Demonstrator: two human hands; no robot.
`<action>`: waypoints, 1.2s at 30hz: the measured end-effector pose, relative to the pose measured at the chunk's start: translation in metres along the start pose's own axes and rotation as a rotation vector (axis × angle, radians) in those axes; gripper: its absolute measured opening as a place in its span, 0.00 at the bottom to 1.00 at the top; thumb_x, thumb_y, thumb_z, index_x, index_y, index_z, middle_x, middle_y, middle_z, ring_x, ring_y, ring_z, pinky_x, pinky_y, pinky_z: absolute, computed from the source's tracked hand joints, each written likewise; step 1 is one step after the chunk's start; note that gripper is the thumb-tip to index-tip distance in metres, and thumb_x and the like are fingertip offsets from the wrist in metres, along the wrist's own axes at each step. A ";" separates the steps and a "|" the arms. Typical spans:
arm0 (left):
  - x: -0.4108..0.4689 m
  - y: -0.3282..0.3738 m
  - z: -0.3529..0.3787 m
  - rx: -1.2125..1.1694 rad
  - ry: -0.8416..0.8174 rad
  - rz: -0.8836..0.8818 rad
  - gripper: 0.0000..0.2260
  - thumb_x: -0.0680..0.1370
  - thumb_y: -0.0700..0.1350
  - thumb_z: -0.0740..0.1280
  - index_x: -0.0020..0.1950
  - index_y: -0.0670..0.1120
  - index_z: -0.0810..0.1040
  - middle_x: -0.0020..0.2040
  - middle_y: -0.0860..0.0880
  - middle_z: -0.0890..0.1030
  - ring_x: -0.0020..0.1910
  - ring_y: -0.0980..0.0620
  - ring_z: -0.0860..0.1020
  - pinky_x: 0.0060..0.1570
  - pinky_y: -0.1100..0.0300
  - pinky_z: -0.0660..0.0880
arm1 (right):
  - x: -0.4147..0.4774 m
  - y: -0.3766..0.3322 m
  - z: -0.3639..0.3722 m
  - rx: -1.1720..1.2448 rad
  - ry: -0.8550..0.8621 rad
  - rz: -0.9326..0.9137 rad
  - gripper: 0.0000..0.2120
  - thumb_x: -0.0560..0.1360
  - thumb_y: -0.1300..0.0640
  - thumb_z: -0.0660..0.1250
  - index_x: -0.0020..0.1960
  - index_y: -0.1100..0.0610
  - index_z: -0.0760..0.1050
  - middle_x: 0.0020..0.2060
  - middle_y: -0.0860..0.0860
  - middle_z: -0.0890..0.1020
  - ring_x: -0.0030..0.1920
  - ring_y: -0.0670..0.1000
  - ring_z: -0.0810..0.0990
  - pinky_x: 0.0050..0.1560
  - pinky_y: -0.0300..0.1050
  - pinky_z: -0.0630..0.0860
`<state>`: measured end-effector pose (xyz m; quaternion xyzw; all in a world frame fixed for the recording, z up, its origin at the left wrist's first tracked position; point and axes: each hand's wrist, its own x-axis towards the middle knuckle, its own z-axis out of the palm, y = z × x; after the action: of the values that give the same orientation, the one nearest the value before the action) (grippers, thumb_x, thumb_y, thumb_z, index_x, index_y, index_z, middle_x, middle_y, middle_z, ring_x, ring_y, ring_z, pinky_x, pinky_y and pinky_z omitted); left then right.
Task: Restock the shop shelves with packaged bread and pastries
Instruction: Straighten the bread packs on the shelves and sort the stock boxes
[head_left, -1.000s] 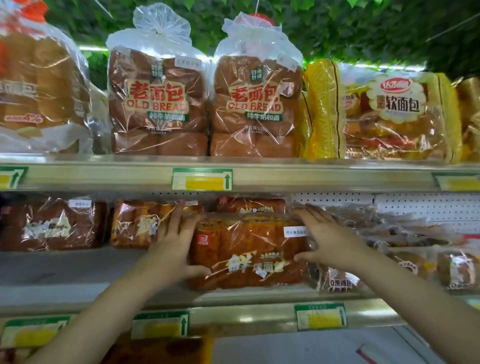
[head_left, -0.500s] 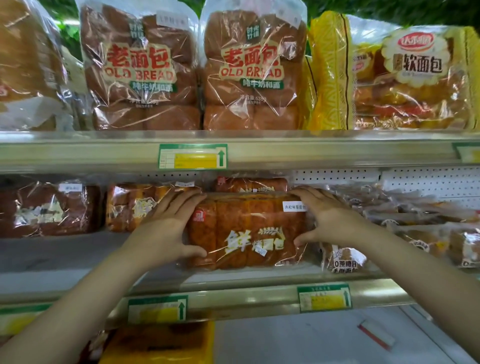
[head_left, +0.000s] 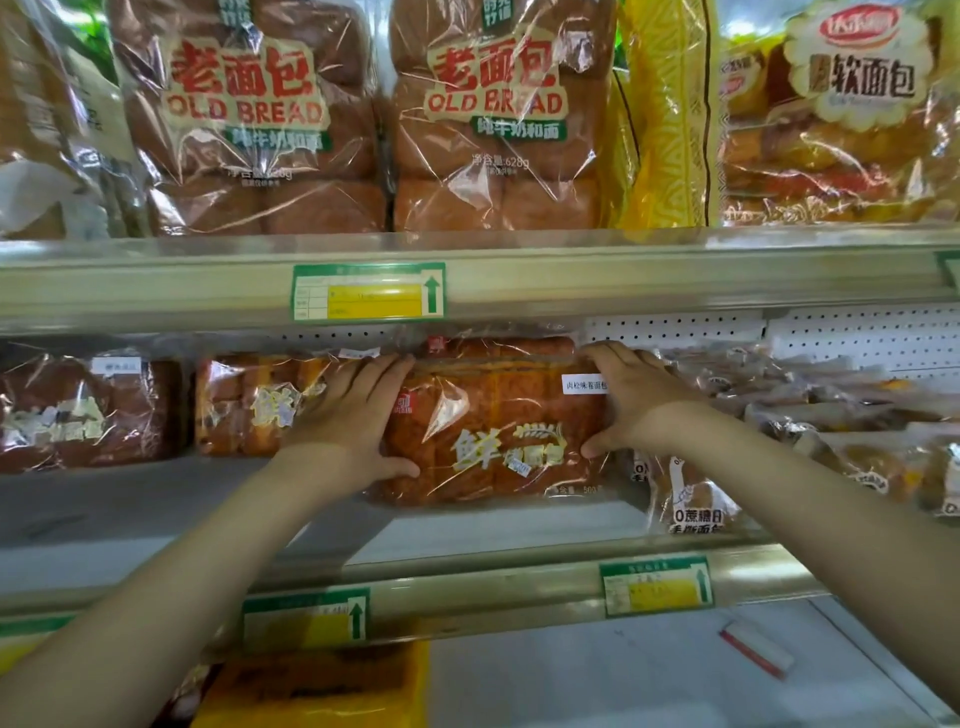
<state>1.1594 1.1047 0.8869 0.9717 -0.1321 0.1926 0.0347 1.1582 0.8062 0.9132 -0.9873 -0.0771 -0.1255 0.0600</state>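
The top shelf (head_left: 623, 280) looks fully stocked. Two tall Old Bread bags (head_left: 249, 119) stand side by side, and a yellow soft bread bag (head_left: 841, 119) stands just to their right.

The middle shelf (head_left: 130, 519) below is only partly filled. A dark loaf (head_left: 78, 410) sits at the far left with an orange sliced loaf (head_left: 249, 405) beside it. Small pastry packs (head_left: 831, 415) are heaped at the right, and bare shelf shows along the front.

The lowest shelf (head_left: 623, 675) is mostly bare. The one yellow package (head_left: 311, 686) on it is seen only in part.

The bagged loaf (head_left: 493, 431) being stocked is at the centre of the middle shelf, with its printed face forward. Its base seems to rest on the shelf, touching or just in front of another loaf (head_left: 498, 345) behind it.

Both hands grasp it by its ends. The left hand (head_left: 353, 415) has its fingers laid over the upper left corner and its thumb hooked round the lower front. The right hand (head_left: 634, 400) has its fingers curled over the top right corner and its thumb pressed on the front edge, below the white label (head_left: 584, 385).

This loaf appears almost placed and is not yet let go. It may only need squaring up with its neighbours. Going by the gaps on the middle and lowest shelves, a good share of the restocking is probably left to do.
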 end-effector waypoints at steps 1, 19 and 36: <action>0.003 0.000 0.001 0.006 -0.002 -0.002 0.54 0.67 0.63 0.76 0.80 0.54 0.43 0.80 0.53 0.47 0.78 0.49 0.47 0.76 0.44 0.57 | 0.002 -0.001 0.000 -0.002 -0.001 0.007 0.55 0.62 0.44 0.81 0.78 0.48 0.51 0.78 0.47 0.58 0.77 0.56 0.57 0.73 0.58 0.59; 0.052 -0.007 0.031 0.032 0.146 0.068 0.52 0.67 0.60 0.77 0.81 0.48 0.48 0.79 0.49 0.55 0.78 0.47 0.52 0.75 0.47 0.57 | 0.050 -0.009 0.011 0.035 0.033 0.060 0.52 0.62 0.54 0.82 0.77 0.51 0.56 0.74 0.51 0.63 0.73 0.57 0.62 0.69 0.59 0.68; 0.082 -0.007 0.044 0.076 0.141 0.083 0.53 0.66 0.59 0.78 0.80 0.45 0.50 0.78 0.46 0.55 0.78 0.44 0.52 0.76 0.47 0.56 | 0.078 0.009 0.020 0.142 -0.018 0.063 0.59 0.62 0.51 0.82 0.80 0.46 0.47 0.80 0.52 0.48 0.79 0.60 0.49 0.76 0.63 0.56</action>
<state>1.2509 1.0864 0.8773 0.9501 -0.1620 0.2664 -0.0010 1.2391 0.8109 0.9135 -0.9836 -0.0551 -0.1089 0.1330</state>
